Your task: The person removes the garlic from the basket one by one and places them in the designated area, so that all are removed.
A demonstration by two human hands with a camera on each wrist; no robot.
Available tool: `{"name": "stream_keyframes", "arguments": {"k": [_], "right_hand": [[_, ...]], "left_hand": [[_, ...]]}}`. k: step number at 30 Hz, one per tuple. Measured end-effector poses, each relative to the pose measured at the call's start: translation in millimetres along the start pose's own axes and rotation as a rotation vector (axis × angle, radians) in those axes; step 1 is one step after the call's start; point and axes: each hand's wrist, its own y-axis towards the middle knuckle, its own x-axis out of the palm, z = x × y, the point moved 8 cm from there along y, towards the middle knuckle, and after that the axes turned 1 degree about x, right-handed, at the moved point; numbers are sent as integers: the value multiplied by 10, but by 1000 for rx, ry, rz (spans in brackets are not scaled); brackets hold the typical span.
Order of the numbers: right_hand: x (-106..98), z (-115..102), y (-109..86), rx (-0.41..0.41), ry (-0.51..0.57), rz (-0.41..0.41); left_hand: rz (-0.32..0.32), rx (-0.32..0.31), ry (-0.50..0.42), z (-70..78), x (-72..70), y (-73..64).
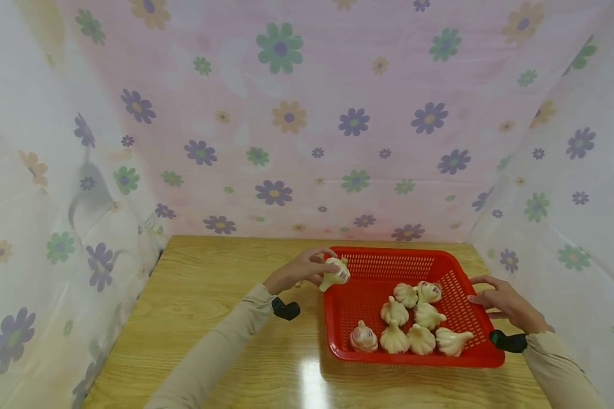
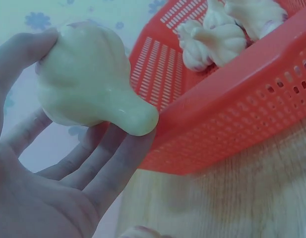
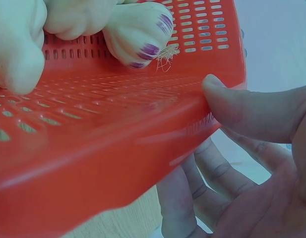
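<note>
My left hand (image 1: pixel 303 268) holds a white garlic bulb (image 1: pixel 337 271) at the left rim of a red plastic basket (image 1: pixel 330 326). In the left wrist view, the thumb lies against the bulb's side, and its stem (image 2: pixel 135 115) points toward the basket. Several more garlic bulbs (image 1: pixel 394 311) lie inside, mostly toward the front and right; some have purple streaks. At the basket's right side, my right hand (image 1: pixel 509 304) grips the rim. The right wrist view has the thumb (image 3: pixel 232 101) on top of the rim and the fingers around the outside.
The basket stands on a wood-grain table (image 1: pixel 225 295). A flower-patterned sheet (image 1: pixel 307 125) hangs behind the table and along both sides. At the bottom of the left wrist view, a pale object (image 2: pixel 142 232) is mostly cut off.
</note>
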Motion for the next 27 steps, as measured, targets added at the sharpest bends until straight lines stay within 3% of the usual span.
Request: {"name": "stream_keyframes", "arguments": {"k": [6,15,27], "right_hand": [[-7,-10,16,-1,-16,0],[-6,12,-3,13,9,10],[4,-12,-9,13,1,8]], "left_hand": [[39,-1,-11,-26,-113,-77],[37,42,-47,-41,-210,-156],[112,36,-95,-149,-440,-285]]}}
